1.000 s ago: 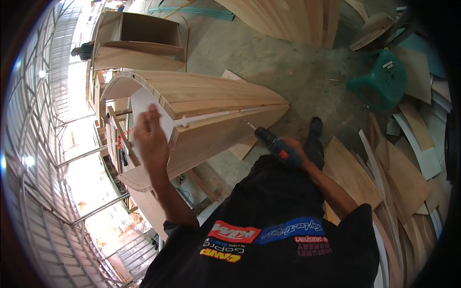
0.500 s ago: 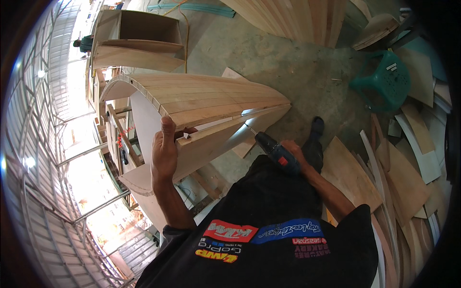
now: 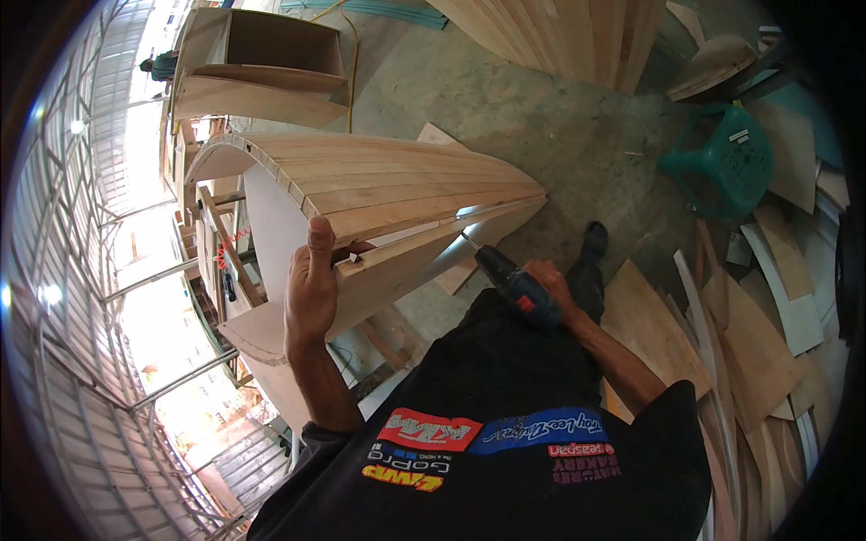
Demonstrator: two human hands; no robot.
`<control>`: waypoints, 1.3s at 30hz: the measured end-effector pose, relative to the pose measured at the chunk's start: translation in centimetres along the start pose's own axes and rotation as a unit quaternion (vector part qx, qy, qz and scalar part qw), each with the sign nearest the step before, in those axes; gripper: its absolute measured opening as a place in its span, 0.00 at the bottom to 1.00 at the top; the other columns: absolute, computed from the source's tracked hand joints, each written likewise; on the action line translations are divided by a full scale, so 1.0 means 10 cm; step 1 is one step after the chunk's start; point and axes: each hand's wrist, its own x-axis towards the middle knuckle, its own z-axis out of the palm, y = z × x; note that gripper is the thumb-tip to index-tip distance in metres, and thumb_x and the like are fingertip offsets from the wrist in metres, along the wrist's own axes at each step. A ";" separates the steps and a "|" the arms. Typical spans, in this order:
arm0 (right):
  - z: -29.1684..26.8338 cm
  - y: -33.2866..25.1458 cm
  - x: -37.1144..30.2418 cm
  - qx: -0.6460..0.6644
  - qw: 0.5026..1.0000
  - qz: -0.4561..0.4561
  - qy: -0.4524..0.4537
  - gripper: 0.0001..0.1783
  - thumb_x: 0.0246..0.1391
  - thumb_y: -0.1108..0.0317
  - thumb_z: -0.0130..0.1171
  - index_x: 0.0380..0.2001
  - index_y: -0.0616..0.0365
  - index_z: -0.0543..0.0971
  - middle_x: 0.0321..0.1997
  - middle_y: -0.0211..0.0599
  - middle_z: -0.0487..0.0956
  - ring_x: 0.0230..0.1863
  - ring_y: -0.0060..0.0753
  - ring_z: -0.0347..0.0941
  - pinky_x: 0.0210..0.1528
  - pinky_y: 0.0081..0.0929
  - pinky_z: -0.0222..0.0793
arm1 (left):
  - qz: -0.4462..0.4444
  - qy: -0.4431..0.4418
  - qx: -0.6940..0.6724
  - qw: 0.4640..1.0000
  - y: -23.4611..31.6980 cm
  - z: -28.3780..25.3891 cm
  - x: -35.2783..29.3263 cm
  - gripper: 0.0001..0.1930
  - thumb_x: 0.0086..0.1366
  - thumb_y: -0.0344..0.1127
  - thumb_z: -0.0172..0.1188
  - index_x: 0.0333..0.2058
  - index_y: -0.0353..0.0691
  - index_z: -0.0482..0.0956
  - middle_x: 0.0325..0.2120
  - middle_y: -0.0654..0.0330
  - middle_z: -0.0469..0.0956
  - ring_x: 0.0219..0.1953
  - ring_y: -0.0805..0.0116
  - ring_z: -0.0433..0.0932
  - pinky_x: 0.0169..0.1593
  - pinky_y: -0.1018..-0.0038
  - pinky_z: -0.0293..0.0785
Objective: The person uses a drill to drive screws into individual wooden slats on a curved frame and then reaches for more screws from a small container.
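Observation:
A boat-shaped wooden shell made of narrow planks lies in front of me, with a long slot along its near side. My left hand wraps round the end of the wooden strip below that slot, thumb pointing up and fingertips showing inside the gap. In my right hand is a dark cordless drill with a red patch. Its thin bit points up and left, and the tip is at or very near the strip's lower edge; contact cannot be made out.
A green plastic stool stands at the right. Curved wood offcuts are heaped below it. Another planked shell is at the top, and an open wooden box stands far left. A person is in the distance.
The whole view has shifted slightly. Both hands keep nearly the same places, the left on the strip and the right on the drill.

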 end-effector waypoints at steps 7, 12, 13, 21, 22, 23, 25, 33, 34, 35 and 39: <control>-0.11 -0.04 0.10 -0.103 0.992 -0.056 0.044 0.13 0.44 0.70 0.56 0.36 0.58 0.78 0.33 0.39 0.77 0.40 0.40 0.74 0.47 0.35 0.63 | -0.004 -0.023 -0.034 0.999 -0.02 -0.01 0.02 0.42 0.70 0.64 0.31 0.36 0.26 0.81 0.29 0.53 0.81 0.35 0.69 0.77 0.45 0.73 0.70; -0.31 -0.13 0.16 -0.208 0.973 -0.101 0.016 0.16 0.44 0.70 0.55 0.40 0.55 0.77 0.35 0.36 0.77 0.41 0.36 0.74 0.50 0.33 0.62 | 0.031 0.013 -0.083 0.996 -0.12 -0.02 0.11 0.36 0.71 0.61 0.39 0.29 0.30 0.80 0.18 0.64 0.71 0.23 0.79 0.65 0.30 0.78 0.61; -0.35 -0.13 0.16 -0.222 0.969 -0.110 0.016 0.16 0.44 0.70 0.55 0.41 0.54 0.77 0.36 0.35 0.77 0.41 0.36 0.74 0.50 0.33 0.62 | 0.040 0.018 -0.093 0.995 -0.15 -0.04 0.11 0.35 0.71 0.60 0.40 0.27 0.31 0.79 0.15 0.67 0.68 0.20 0.81 0.62 0.26 0.80 0.57; -0.77 0.01 -0.13 -0.305 0.946 -0.114 0.007 0.18 0.46 0.69 0.54 0.44 0.54 0.77 0.38 0.37 0.77 0.44 0.38 0.73 0.50 0.35 0.62 | 0.212 0.423 -0.171 0.864 -0.25 0.00 -0.13 0.17 0.70 0.40 0.50 0.25 0.36 0.75 0.15 0.72 0.60 0.18 0.85 0.52 0.22 0.82 0.46; -0.86 0.02 -0.22 -0.288 0.955 -0.066 -0.015 0.19 0.45 0.69 0.54 0.45 0.54 0.77 0.39 0.37 0.78 0.45 0.38 0.73 0.51 0.35 0.61 | 0.211 0.463 -0.144 0.849 -0.22 0.05 -0.26 0.17 0.70 0.41 0.50 0.26 0.35 0.75 0.16 0.72 0.60 0.18 0.85 0.52 0.22 0.82 0.44; -0.98 -0.01 -0.30 -0.274 0.961 -0.018 -0.040 0.21 0.44 0.68 0.55 0.45 0.55 0.77 0.41 0.38 0.78 0.46 0.39 0.73 0.51 0.35 0.61 | 0.190 0.453 -0.186 0.851 -0.16 0.16 -0.46 0.16 0.70 0.40 0.50 0.26 0.35 0.75 0.16 0.71 0.61 0.19 0.84 0.55 0.23 0.83 0.48; -1.19 0.03 -0.46 -0.228 0.971 0.040 -0.057 0.22 0.43 0.67 0.57 0.45 0.56 0.77 0.42 0.40 0.79 0.46 0.40 0.74 0.50 0.35 0.61 | 0.168 0.369 -0.205 0.891 -0.22 0.44 -0.77 0.13 0.69 0.37 0.50 0.28 0.35 0.75 0.19 0.68 0.66 0.23 0.82 0.61 0.27 0.83 0.56; -1.70 -0.63 -0.25 -0.043 0.994 0.097 -0.030 0.09 0.47 0.69 0.67 0.28 0.61 0.79 0.24 0.40 0.79 0.25 0.32 0.74 0.30 0.29 0.70 | -0.202 -0.174 -0.580 0.770 -1.02 2.23 -0.48 0.12 0.65 0.25 0.49 0.48 0.31 0.67 0.38 0.53 0.75 0.40 0.67 0.76 0.45 0.74 0.76; -1.76 -0.68 -0.18 -0.044 0.993 0.103 -0.043 0.09 0.47 0.68 0.67 0.28 0.61 0.79 0.24 0.38 0.79 0.25 0.30 0.73 0.30 0.28 0.69 | -0.204 -0.149 -0.598 0.760 -0.97 2.27 -0.44 0.12 0.65 0.25 0.50 0.47 0.31 0.67 0.38 0.53 0.75 0.41 0.66 0.77 0.46 0.74 0.77; -1.81 -0.72 -0.10 -0.045 0.991 0.109 -0.059 0.09 0.48 0.68 0.68 0.28 0.61 0.78 0.24 0.37 0.79 0.25 0.28 0.72 0.30 0.27 0.69 | -0.206 -0.122 -0.618 0.749 -0.93 2.29 -0.41 0.11 0.66 0.25 0.51 0.46 0.30 0.67 0.39 0.52 0.76 0.41 0.65 0.77 0.47 0.74 0.77; -1.88 -1.13 0.30 -0.143 0.979 0.117 -0.087 0.10 0.47 0.67 0.68 0.28 0.61 0.77 0.25 0.35 0.79 0.25 0.26 0.71 0.29 0.26 0.69 | -0.177 -0.089 -0.681 0.705 -0.92 2.36 -0.20 0.11 0.66 0.26 0.54 0.45 0.30 0.69 0.39 0.52 0.77 0.43 0.63 0.78 0.50 0.74 0.77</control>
